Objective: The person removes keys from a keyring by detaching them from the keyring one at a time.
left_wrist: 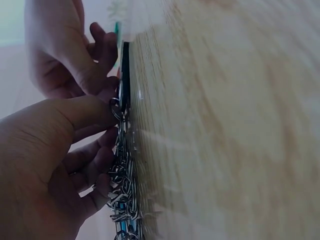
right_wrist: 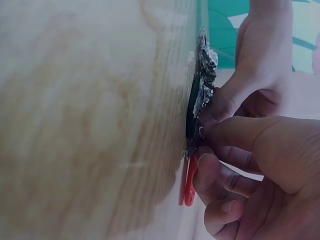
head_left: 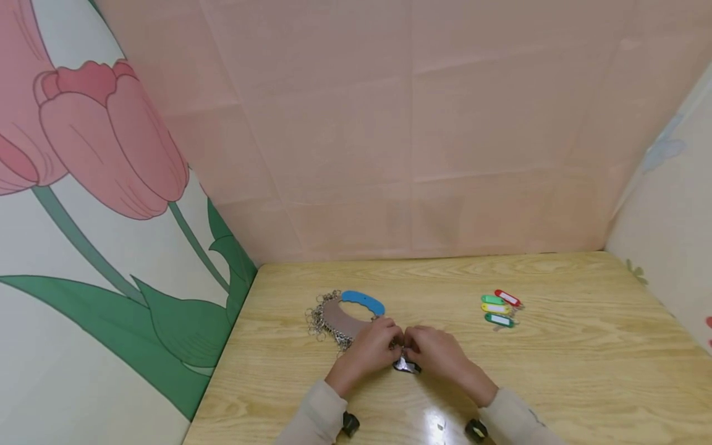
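Note:
My left hand [head_left: 374, 346] pinches a small metal ring [left_wrist: 116, 107] between thumb and finger, as the left wrist view shows. Fingertips of my right hand [head_left: 436, 349] meet it there and pinch at the same ring; their exact hold is partly hidden. Just below both hands on the table lies a flat black-and-silver item [head_left: 407, 365], perhaps a key with a black head. Beside my left hand is a curved key holder: a blue handle [head_left: 363, 300], a grey-brown plate [head_left: 340, 319] and many metal rings [head_left: 317, 318] along its outer edge.
Key tags in red [head_left: 508, 298], light green [head_left: 492, 300], yellow [head_left: 495, 308] and dark green [head_left: 499, 320] lie together with small keys, right of my hands. A wooden table [head_left: 584, 346] carries everything. A pink sheet [head_left: 411, 123] hangs behind its far edge.

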`<state>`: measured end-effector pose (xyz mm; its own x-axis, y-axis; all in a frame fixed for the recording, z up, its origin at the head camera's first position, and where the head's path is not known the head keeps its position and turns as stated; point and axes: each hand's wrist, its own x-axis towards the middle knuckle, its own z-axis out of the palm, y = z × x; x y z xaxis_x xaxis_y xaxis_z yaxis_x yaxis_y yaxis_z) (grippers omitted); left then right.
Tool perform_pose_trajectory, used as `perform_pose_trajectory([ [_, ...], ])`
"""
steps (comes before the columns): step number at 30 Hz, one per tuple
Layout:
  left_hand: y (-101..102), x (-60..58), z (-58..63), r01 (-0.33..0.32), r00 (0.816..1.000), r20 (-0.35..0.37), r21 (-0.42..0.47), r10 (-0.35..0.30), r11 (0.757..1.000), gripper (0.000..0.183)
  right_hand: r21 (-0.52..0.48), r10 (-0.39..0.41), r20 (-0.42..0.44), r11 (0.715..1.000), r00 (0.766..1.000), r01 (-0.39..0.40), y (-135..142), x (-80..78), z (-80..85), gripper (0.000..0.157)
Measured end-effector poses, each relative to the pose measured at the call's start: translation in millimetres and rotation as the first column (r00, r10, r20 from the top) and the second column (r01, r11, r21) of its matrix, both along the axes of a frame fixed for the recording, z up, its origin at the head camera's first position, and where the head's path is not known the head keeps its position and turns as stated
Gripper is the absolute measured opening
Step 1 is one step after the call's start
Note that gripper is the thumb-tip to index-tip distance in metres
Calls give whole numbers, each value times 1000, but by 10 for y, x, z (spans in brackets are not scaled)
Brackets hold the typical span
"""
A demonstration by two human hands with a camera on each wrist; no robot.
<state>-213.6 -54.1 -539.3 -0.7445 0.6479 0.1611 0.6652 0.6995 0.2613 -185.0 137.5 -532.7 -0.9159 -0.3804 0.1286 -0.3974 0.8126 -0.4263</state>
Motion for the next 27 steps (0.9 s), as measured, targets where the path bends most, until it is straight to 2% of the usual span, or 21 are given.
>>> perform_pose_trajectory([
  [18, 8, -26, -4, -19, 999, 39, 27, 18, 999, 9, -2, 31, -45, 1000, 999, -31, 10, -31, -12, 26],
  [27, 6, -53, -23, 22, 1000, -15, 19, -21, 1000, 8, -25, -16, -16, 1000, 1000, 16, -2, -72, -24, 25],
])
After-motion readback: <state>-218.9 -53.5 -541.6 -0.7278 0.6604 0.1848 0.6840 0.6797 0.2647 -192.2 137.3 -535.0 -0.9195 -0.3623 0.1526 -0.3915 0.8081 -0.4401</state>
